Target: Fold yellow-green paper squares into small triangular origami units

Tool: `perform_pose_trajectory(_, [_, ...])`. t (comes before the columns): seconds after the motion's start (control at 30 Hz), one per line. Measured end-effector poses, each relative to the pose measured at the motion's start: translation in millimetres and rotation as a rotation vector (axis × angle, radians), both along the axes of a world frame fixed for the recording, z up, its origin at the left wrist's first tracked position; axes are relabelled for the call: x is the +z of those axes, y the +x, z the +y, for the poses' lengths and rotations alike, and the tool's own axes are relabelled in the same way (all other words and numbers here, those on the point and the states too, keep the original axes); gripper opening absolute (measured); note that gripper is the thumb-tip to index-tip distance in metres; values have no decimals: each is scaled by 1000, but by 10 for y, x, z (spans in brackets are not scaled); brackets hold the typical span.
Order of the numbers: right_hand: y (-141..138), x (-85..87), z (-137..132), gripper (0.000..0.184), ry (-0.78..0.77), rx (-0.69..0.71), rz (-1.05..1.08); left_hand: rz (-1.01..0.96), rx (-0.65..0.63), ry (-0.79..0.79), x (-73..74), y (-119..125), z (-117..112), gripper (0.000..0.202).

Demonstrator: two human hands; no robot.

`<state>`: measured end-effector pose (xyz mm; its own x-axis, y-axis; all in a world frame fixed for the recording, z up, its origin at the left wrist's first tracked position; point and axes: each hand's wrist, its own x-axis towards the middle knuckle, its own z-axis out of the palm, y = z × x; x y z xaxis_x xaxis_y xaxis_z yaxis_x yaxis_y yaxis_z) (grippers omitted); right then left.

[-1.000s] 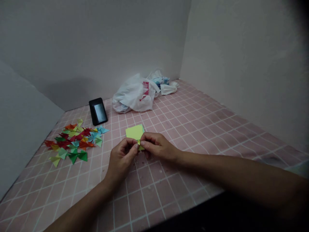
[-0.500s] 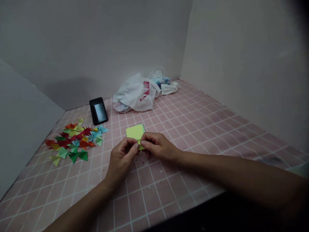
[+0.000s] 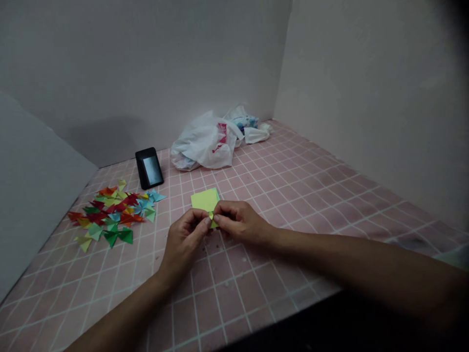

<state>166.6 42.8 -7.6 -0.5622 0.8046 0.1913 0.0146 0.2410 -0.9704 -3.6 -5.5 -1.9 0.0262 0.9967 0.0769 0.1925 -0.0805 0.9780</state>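
Head view, looking down over the person's forearms.

Left hand (image 3: 185, 238): fingers curled in, thumb and forefinger pinched on the small folded yellow-green paper (image 3: 211, 218). Right hand (image 3: 240, 222): also pinched on the same paper from the other side, fingertips meeting those of the left hand. The paper sits between the two hands, just above the desk (image 3: 293, 195), near its front middle. It is mostly covered by the fingers, so the shape of the fold cannot be made out.

Just behind the fingertips: a stack of yellow-green paper squares (image 3: 203, 199), lying flat, its near corner close to the held paper; cannot tell if they touch.

Left of the hands, well apart: a loose pile of folded paper shapes (image 3: 113, 215) in red, green, yellow, orange and light blue.

Behind the pile: a black phone (image 3: 149, 167), propped up and tilted back.

Far side, by the corner of the grey walls: a crumpled white plastic bag (image 3: 205, 142).

Desk surface: pink tile pattern with pale lines.
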Motion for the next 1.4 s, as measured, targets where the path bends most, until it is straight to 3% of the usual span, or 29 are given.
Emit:
perform_pose_trajectory(0.13, [0, 13, 4, 16, 184, -39, -24, -16, 4, -20, -13, -2, -3, 14])
perform_pose_trajectory(0.23, [0, 13, 0, 15, 216, -61, -45, -45, -11, -31, -4, 14, 2, 15])
perform_pose_trajectory(0.63, [-4, -32, -25, 14, 147, -106, -58, 26, 14, 0, 29, 59, -4, 16])
perform_pose_trajectory(0.8, [-14, -30, -38, 14, 75, -102, -35, 109, 83, 225, -19, 72, -22, 21])
perform_pose_trajectory(0.9, [-13, -24, -44, 14, 72, -94, -46, 219, 59, 304, -19, 69, -32, 11])
perform_pose_trajectory(1.4, [-10, 3, -61, 14, -32, 2, 37, 253, 64, 263, 15, 22, -44, 2])
